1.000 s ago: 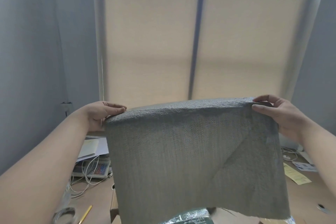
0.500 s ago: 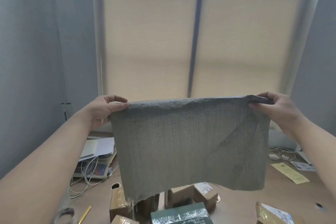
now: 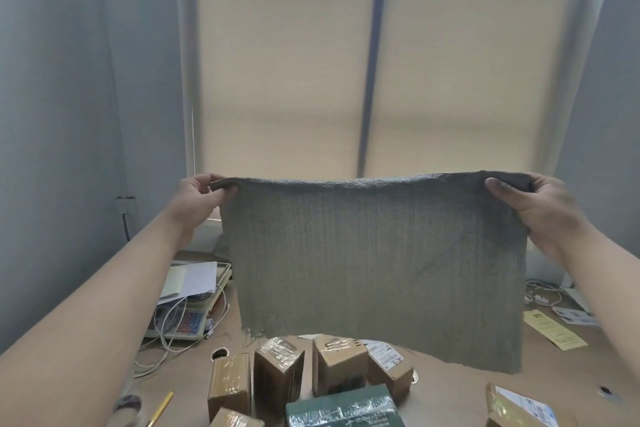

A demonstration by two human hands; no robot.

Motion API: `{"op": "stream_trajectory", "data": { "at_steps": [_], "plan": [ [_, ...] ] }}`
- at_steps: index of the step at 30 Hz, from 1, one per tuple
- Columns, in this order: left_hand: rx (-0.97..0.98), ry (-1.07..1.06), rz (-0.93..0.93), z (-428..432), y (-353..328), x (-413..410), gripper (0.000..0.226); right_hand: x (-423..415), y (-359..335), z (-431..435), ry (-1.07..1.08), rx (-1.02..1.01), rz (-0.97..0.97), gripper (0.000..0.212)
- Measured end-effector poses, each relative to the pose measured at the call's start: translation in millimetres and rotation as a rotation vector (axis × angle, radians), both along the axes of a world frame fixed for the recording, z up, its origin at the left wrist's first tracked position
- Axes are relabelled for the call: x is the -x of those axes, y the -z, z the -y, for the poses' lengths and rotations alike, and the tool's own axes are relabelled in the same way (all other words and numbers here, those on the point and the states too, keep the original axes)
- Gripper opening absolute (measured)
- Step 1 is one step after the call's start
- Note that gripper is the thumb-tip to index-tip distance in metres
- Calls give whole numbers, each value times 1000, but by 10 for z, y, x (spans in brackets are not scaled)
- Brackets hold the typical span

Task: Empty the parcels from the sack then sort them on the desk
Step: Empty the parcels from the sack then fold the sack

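I hold a grey woven sack up flat in front of me, its frayed open end hanging down. My left hand pinches its upper left corner and my right hand pinches its upper right corner. Below it, on the wooden desk, lie several parcels: brown taped boxes, one with a white label, a dark green wrapped packet and another labelled box at the lower right. The sack hides the desk behind it.
A weighing scale with papers and white cables sits at the left. A yellow slip and more cables lie at the right. A yellow pencil and a cable hole are near the front left. A blinded window is ahead.
I have lifted the sack higher and farther from me, so its lower edge now clears the parcels, which have come into view on the desk beneath it.
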State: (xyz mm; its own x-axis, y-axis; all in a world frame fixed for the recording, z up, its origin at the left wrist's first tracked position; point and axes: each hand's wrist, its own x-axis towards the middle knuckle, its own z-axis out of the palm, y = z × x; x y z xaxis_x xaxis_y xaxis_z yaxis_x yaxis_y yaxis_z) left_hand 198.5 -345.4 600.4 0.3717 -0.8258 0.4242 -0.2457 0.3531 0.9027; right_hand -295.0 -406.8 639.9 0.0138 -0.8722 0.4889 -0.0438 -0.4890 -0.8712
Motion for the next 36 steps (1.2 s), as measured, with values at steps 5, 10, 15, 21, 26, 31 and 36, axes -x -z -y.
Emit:
{"op": "stream_trajectory", "data": {
  "at_steps": [5,10,15,21,26,31,36],
  "plan": [
    [140,55,-164,-8,40,91,13,-30,-59,-49,-65,-45,107,20],
    [248,-49,-230,47,-8,270,12,34,-94,-121,-146,-135,131,11],
    [260,-88,-217,50,-9,270,8,163,92,-137,-238,-335,41,32],
    [245,-239,-56,72,10,247,15,169,250,-156,-303,-478,-85,40],
    [202,-327,136,88,22,99,14,195,247,-71,-224,-394,-18,51],
    [-56,-83,-68,-1,-95,139,30,84,265,-52,-105,-349,-85,20],
    [-508,272,-73,-186,-127,-34,101,69,326,-29,64,-283,-193,29]
  ]
}}
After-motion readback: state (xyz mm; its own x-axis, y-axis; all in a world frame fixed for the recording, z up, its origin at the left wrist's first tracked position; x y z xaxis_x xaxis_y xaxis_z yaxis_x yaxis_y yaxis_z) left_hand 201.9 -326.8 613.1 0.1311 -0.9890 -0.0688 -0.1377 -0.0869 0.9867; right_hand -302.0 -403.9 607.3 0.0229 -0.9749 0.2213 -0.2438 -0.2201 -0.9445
